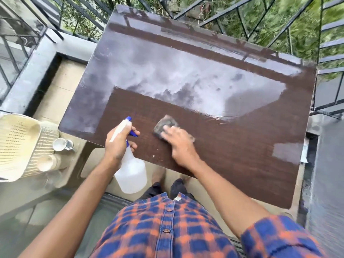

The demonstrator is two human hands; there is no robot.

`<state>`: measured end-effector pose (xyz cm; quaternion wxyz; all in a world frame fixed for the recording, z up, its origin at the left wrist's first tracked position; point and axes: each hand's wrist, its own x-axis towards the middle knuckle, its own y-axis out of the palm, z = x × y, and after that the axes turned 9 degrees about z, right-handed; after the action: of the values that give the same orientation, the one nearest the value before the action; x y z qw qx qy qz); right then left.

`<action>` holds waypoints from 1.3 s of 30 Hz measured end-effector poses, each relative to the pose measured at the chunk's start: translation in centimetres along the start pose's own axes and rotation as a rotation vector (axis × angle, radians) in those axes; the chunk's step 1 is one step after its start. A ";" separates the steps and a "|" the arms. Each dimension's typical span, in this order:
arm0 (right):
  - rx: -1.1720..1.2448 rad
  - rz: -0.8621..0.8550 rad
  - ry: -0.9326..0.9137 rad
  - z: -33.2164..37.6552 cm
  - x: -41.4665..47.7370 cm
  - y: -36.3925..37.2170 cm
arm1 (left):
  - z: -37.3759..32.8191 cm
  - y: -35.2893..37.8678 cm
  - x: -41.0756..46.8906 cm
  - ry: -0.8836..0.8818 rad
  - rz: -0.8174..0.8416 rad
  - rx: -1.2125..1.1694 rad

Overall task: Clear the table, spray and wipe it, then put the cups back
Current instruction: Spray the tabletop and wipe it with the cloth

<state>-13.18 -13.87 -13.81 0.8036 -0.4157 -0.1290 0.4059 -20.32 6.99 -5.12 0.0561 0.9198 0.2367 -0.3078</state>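
Observation:
The dark brown table [232, 146] fills the middle of the head view, glossy and wet, with curved wipe streaks to the right of my hand. My right hand [178, 142] presses a grey cloth [164, 125] flat on the tabletop near its front edge. My left hand [119, 142] grips a white spray bottle [131, 170] with a blue nozzle, held over the table's near left corner. Two cups sit on a cream plastic chair at the left: a white mug [60, 144] and a beige cup [46, 162].
The cream chair [16, 146] stands at the left, close to the table's corner. A black metal railing [260, 21] runs behind and to the right of the table, with greenery beyond. A low concrete ledge [31, 71] borders the left side.

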 end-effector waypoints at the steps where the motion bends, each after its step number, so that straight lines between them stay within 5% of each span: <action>1: 0.009 0.118 -0.101 1.7 -0.9 1.2 | 0.2 -0.1 -0.1 -0.001 -0.005 -0.002; 5: 0.014 0.547 -0.245 3.5 -4.7 2.2 | 0.8 -0.5 -0.5 0.003 -0.012 -0.014; 8: -0.014 0.697 -0.229 1.5 -7.3 0.1 | 0.9 -0.7 -0.7 -0.005 -0.010 -0.027; 13: 0.427 0.347 0.115 -0.6 -9.5 -5.3 | 1.0 -0.8 -1.0 -0.019 -0.002 -0.032; 17: 0.412 0.111 0.240 -3.1 -7.1 -8.0 | 0.6 -0.9 -1.0 -0.010 0.017 -0.024; 22: 0.107 0.253 0.264 -3.3 -8.6 -5.9 | 0.2 -0.6 -1.1 0.007 0.062 -0.018; 27: 0.129 0.427 0.101 0.5 -13.9 -1.8 | -0.1 -0.8 -1.1 0.007 0.088 -0.003; 34: 0.433 0.030 0.285 -0.1 -10.2 -5.6 | 0.2 -1.4 -0.9 0.007 0.113 0.045; 39: 0.276 0.065 0.387 -0.6 -5.6 -4.4 | 0.2 -0.9 -1.0 -0.002 0.157 0.072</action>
<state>-13.99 -19.91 -10.02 0.8491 -0.3760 0.0975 0.3581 -21.55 7.38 -4.66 0.0471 0.9366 0.1528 -0.3118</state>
